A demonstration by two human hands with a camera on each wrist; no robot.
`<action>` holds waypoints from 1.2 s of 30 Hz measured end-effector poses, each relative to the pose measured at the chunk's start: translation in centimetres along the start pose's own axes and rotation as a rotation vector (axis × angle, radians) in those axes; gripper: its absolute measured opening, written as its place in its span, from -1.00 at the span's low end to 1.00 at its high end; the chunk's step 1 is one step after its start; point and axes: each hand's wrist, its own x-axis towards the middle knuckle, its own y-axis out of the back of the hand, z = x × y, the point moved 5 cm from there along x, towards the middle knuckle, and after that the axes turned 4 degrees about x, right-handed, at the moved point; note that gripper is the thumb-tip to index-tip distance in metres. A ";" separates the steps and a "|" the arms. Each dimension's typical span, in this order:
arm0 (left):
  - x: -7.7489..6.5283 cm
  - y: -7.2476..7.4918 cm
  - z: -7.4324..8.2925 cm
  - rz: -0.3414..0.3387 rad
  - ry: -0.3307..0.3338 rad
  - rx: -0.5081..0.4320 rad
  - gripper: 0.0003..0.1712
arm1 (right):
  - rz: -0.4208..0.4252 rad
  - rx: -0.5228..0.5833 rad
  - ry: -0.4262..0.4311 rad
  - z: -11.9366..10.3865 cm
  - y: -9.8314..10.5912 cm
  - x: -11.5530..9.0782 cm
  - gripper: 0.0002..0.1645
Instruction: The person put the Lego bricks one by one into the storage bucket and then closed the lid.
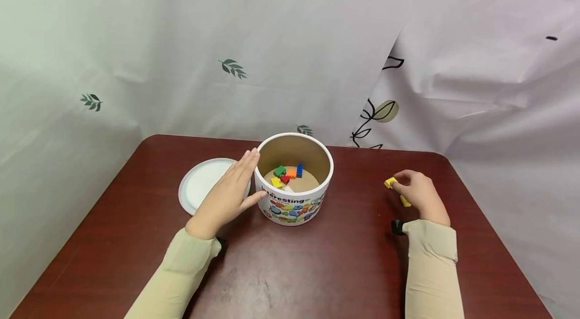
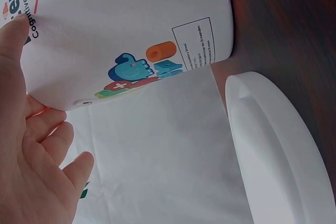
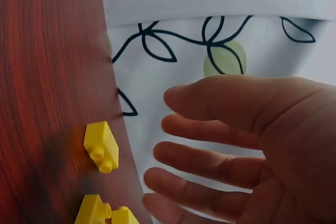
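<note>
A round white bucket (image 1: 294, 216) with colourful printing stands upright at the middle of the table. Inside lie several toy bricks, among them a green brick (image 1: 279, 171), a blue brick (image 1: 299, 171) and a yellow brick (image 1: 276, 182). My left hand (image 1: 228, 195) rests against the bucket's left side, fingers straight and thumb spread in front. Over on the right, my right hand (image 1: 419, 195) hovers above loose yellow bricks (image 3: 101, 146). In the right wrist view, its fingers are loosely bent and apart from the bricks, with nothing between them. It partly hides the bricks in the head view.
A white round lid (image 1: 199, 183) lies on the table left of the bucket, partly behind the left hand. The dark red table (image 1: 290, 268) ends at a pale leaf-printed curtain (image 1: 290, 47) behind and at both sides.
</note>
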 end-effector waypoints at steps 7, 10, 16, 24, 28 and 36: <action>-0.3 -0.1 -0.2 0.001 0.006 -0.008 0.07 | -0.057 -0.010 -0.061 1.1 -0.3 -0.4 -0.55; -0.4 -0.1 -0.2 0.003 0.004 -0.011 0.06 | -0.098 -0.009 -0.099 1.8 -0.5 -0.5 -0.58; -0.2 -0.2 -0.2 0.014 -0.007 -0.013 0.07 | -0.126 0.010 -0.143 2.5 -0.7 -0.5 -0.60; -0.1 -0.2 -0.3 0.021 -0.006 -0.020 0.07 | -0.086 -0.019 -0.136 3.1 -0.7 -0.1 -0.61; -0.1 -0.3 -0.3 0.015 -0.003 -0.021 0.07 | -0.085 -0.045 -0.127 3.3 -0.8 0.0 -0.63; -0.1 -0.2 -0.2 0.016 -0.012 -0.019 0.07 | -0.071 -0.048 -0.118 3.6 -0.8 -0.2 -0.67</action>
